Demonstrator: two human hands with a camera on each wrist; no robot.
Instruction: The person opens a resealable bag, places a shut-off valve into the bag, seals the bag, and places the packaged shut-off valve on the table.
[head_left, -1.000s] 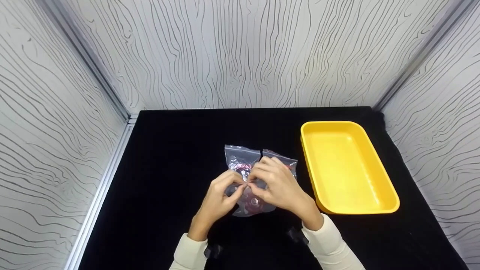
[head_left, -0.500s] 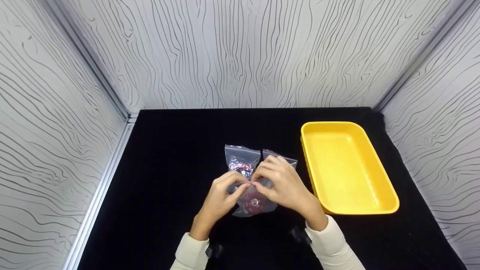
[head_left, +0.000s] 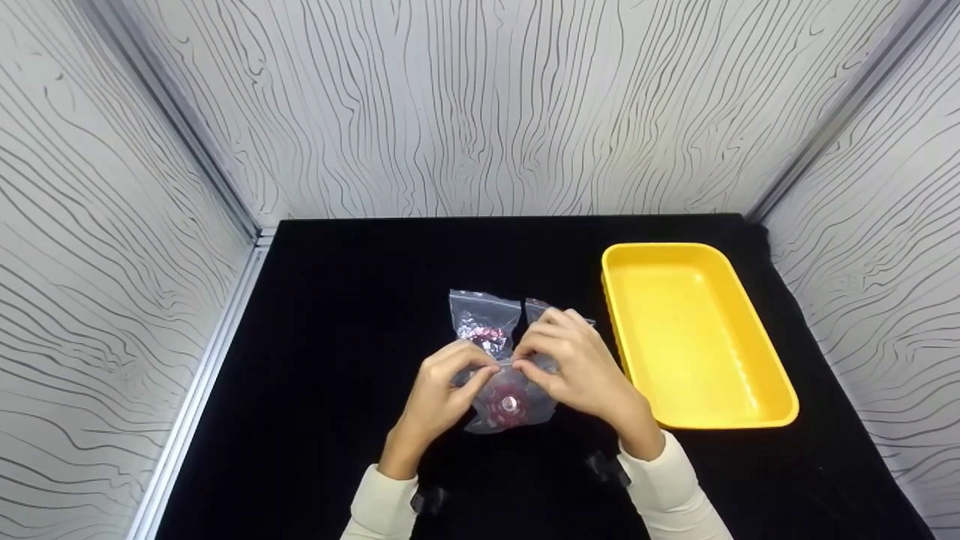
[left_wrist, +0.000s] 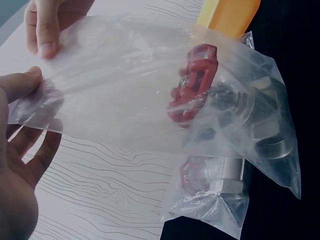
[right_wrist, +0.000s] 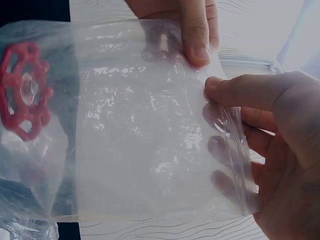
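Near the front of the black table, my left hand (head_left: 439,390) and right hand (head_left: 576,371) pinch the top edge of a clear zip bag (right_wrist: 135,125) between thumb and fingers. A small gap separates the two sets of fingertips. In the bag lies a metal valve (left_wrist: 267,125) with a red handwheel (left_wrist: 195,85), which appears below my fingers in the head view. Behind the hands are two more clear zip bags: the left bag (head_left: 484,305) has a red-and-silver item, and the right bag (head_left: 537,308) is mostly hidden by my right hand.
A yellow tray (head_left: 697,337) stands to the right of my right hand. Black cloth (head_left: 360,300) covers the table. White panels (head_left: 480,112) with wavy lines rise at the back and both sides, joined by metal rails (head_left: 199,397).
My right hand has slid to the right along the bag's top edge, so the fingertips have parted. My left hand has shifted slightly right. The bags behind and the tray have stayed put.
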